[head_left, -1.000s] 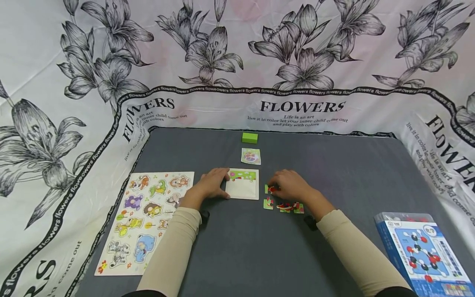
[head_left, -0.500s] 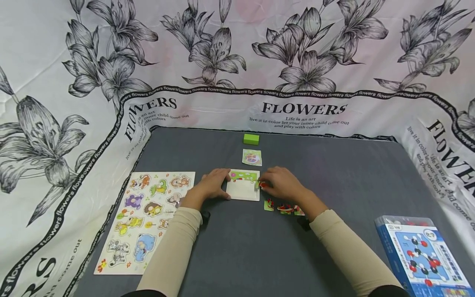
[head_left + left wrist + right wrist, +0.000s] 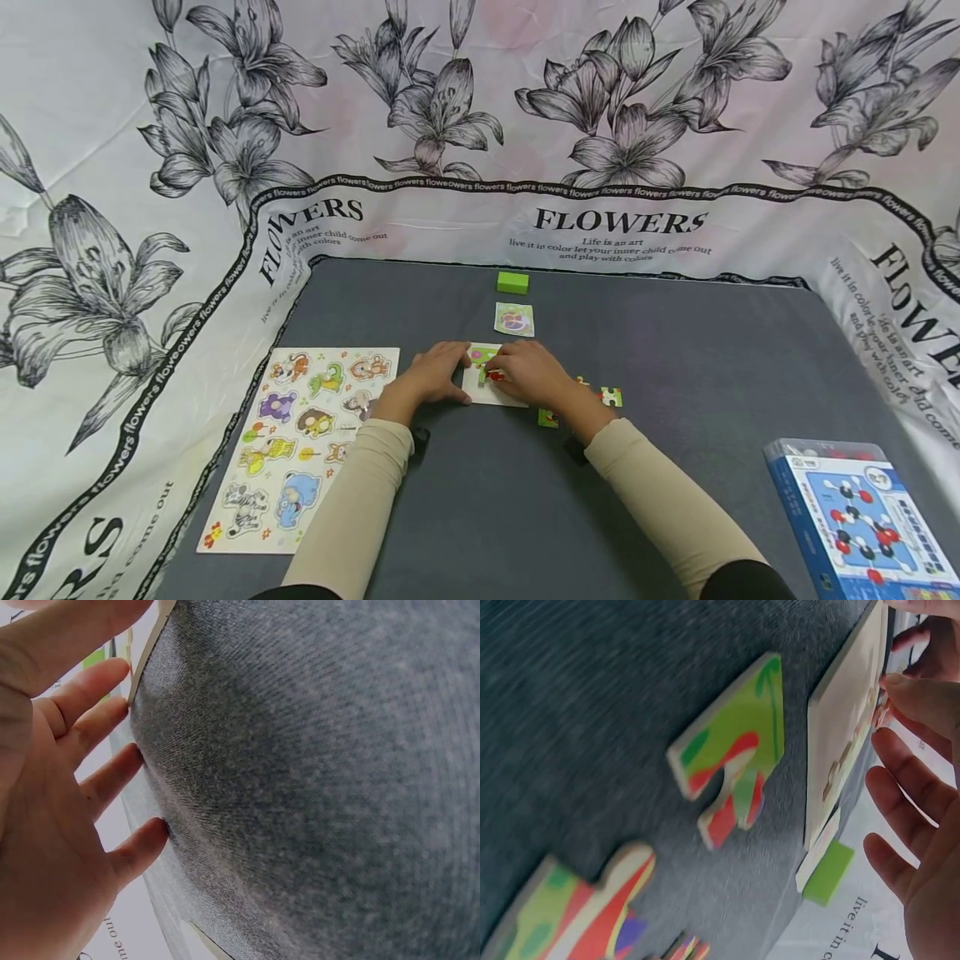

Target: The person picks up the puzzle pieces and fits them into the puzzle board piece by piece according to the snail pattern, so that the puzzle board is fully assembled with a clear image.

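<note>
My left hand [image 3: 429, 375] rests at the left side of a pale wooden puzzle tray [image 3: 498, 397], with thumb and fingers spread along its edge. In the left wrist view its fingers look fairly straight, the tips near the tray's rim. Over the tray, my right hand [image 3: 531, 372] pinches a green and red jigsaw piece [image 3: 482, 377]. Green pieces line the tray's far side, partly covered by that hand. Loose jigsaw pieces lie right of the tray, among them one beneath the right wrist [image 3: 548, 418] and a green one [image 3: 612, 397]. In the right wrist view a green-red piece [image 3: 757, 724] lies on the cloth.
Beyond the tray lie a small picture card [image 3: 514, 319] and a green block [image 3: 513, 282]. A board with animal pictures [image 3: 288, 425] is at left. A blue molecule-model box [image 3: 862, 517] stands at right. Flowered fabric [image 3: 450, 221] borders the grey surface.
My right hand has moved left with the jigsaw piece, from the loose pieces to over the tray. My left hand has stayed at the tray's left edge. The head view has shifted slightly.
</note>
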The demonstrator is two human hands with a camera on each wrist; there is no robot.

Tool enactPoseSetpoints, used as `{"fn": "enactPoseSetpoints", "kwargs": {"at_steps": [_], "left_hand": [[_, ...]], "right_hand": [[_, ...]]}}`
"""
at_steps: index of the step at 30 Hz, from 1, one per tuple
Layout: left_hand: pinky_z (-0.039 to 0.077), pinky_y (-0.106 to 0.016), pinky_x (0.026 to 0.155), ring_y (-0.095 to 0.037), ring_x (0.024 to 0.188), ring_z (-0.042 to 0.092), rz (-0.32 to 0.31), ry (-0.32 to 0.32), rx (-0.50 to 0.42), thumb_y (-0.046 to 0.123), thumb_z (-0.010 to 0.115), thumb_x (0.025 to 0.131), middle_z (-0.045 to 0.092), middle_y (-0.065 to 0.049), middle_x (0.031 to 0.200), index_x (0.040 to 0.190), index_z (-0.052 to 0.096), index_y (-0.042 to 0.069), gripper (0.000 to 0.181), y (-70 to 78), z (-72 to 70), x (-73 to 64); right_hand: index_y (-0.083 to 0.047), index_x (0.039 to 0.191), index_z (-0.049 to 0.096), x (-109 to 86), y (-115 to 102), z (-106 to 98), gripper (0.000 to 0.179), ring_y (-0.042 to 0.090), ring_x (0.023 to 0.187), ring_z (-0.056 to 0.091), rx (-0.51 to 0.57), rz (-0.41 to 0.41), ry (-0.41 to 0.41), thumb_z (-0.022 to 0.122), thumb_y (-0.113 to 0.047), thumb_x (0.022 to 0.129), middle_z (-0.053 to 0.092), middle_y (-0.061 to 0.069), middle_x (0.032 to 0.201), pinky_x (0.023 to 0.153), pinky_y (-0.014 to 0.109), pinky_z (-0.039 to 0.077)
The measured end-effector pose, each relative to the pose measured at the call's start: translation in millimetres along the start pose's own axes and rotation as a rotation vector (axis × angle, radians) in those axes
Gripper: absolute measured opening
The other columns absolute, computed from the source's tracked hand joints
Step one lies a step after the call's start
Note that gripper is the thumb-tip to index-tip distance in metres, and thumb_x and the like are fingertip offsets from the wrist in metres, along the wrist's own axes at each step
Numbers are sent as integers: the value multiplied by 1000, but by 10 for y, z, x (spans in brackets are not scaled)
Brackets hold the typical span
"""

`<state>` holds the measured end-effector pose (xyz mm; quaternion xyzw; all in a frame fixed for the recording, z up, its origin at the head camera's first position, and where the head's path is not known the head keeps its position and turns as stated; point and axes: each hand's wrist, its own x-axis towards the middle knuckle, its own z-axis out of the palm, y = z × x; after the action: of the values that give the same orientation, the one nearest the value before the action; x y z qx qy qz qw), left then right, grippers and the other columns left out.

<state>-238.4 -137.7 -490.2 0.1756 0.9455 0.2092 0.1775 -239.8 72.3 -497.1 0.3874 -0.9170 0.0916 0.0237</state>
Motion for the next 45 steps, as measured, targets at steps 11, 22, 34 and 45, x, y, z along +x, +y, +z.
{"fn": "enactPoseSetpoints", "kwargs": {"at_steps": [11, 22, 34, 45], "left_hand": [[26, -60, 110, -24, 145, 26, 0, 2, -11, 33, 85, 74, 34, -5, 155, 125, 56, 15, 60, -26, 58, 7], [24, -59, 111, -23, 146, 24, -2, 2, -21, 32, 84, 76, 33, -5, 156, 127, 55, 14, 62, -13, 63, 3], [27, -57, 110, -24, 145, 26, 11, 9, -9, 33, 84, 75, 35, -6, 154, 124, 54, 14, 60, -26, 30, 20], [27, -58, 110, -23, 145, 25, 17, 9, 11, 34, 84, 75, 34, -5, 155, 114, 55, 16, 52, -52, 54, 37]], "right_hand": [[-19, 110, 73, 109, -84, 86, 22, 23, 102, 61, -3, 35, -34, 70, -28, 90, 69, 3, 107, 98, 45, 44], [-19, 109, 74, 136, -81, 135, 21, 24, 102, 61, -12, 32, -33, 67, -29, 92, 68, 3, 107, 101, 45, 42], [-18, 107, 75, 188, -105, 103, 19, 24, 99, 60, -46, 39, -28, 68, -27, 92, 67, 3, 101, 99, 43, 43], [-22, 109, 75, 182, -104, 127, 20, 22, 97, 57, -62, 41, -14, 68, -26, 91, 67, 1, 104, 98, 43, 43]]}}
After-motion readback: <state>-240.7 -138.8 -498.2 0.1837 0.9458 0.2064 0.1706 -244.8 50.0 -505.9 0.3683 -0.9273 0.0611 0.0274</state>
